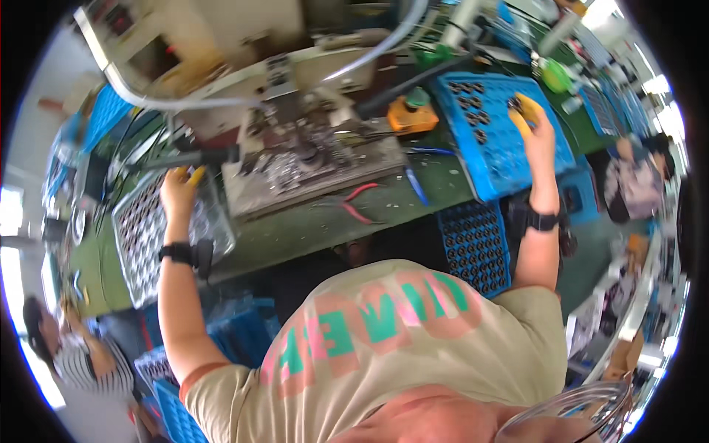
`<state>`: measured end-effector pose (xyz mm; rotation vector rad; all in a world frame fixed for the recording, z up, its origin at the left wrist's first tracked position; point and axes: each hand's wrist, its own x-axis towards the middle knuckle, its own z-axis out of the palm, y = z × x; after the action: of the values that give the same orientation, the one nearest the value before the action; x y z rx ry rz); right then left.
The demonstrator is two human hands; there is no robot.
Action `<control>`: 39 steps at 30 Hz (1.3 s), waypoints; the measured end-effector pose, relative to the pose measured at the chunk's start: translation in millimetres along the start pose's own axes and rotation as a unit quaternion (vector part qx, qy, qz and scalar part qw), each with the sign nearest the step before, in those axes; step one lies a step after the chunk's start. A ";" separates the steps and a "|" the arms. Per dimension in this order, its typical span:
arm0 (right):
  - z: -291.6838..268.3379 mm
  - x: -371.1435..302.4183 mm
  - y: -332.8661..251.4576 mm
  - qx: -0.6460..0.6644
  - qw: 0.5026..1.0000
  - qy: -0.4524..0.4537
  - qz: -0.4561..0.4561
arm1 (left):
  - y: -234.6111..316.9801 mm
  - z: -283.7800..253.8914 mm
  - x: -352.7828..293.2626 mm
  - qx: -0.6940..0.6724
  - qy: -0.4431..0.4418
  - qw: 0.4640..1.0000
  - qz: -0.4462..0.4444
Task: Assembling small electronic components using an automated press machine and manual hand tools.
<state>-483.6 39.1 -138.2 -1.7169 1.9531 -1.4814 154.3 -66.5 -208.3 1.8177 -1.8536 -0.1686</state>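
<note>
My right hand [537, 129], in yellow finger covers, pinches a small dark round part [515, 105] above a blue tray [491, 166] on the right. Several similar parts sit in the pockets of that tray's left side. On the far left, my left hand [178, 198] reaches over the upper edge of a pale moulded tray [151, 277] whose pockets hold several small dark parts. The yellow-covered thumb and finger of the left hand stand apart, with nothing visible between them; the other fingertips are partly hidden.
Between the trays stands a press fixture [306, 151] on a metal base with shiny scraps. Red-handled pliers [360, 204], a blue-handled tool [416, 186] and a yellow box with a green knob [412, 112] lie around it. Below, another blue tray [476, 247] holds dark parts. People sit on both sides.
</note>
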 end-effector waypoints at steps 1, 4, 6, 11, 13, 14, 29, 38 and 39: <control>-10.2 10.9 14.2 -0.027 1.000 -0.010 0.006 | 1.2 -0.4 -0.9 0.003 0.008 1.000 0.002; -28.0 35.1 60.3 -0.072 0.993 -0.069 0.062 | 6.2 1.3 5.8 0.046 0.006 0.999 -0.026; -25.9 44.4 83.6 -0.076 0.990 -0.091 0.082 | 16.2 -0.7 7.4 0.041 -0.007 0.998 -0.047; 7.0 58.5 121.3 -0.121 0.977 -0.168 0.044 | -7.5 -3.2 -7.4 -0.008 0.025 0.999 -0.033; 15.7 64.6 114.9 -0.193 0.961 -0.190 -0.052 | -50.1 -5.6 -26.0 -0.067 0.049 0.996 -0.037; 13.6 64.8 115.3 -0.185 0.962 -0.195 -0.054 | -40.7 -9.0 -36.2 -0.093 0.055 0.993 -0.041; -9.9 62.9 147.5 -0.054 0.975 -0.197 0.091 | 64.4 9.5 -126.8 -0.023 0.156 0.987 0.001; -13.7 60.4 144.2 -0.023 0.974 -0.199 0.103 | 61.8 -0.8 -138.5 -0.102 0.134 0.986 -0.021; -14.5 59.3 140.8 -0.022 0.974 -0.202 0.098 | 61.6 -2.1 -137.5 -0.101 0.138 0.985 -0.025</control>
<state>-607.5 -21.2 -205.7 -1.6289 1.8777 -0.9393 93.6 71.0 -217.9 1.6562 -1.5425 -0.1131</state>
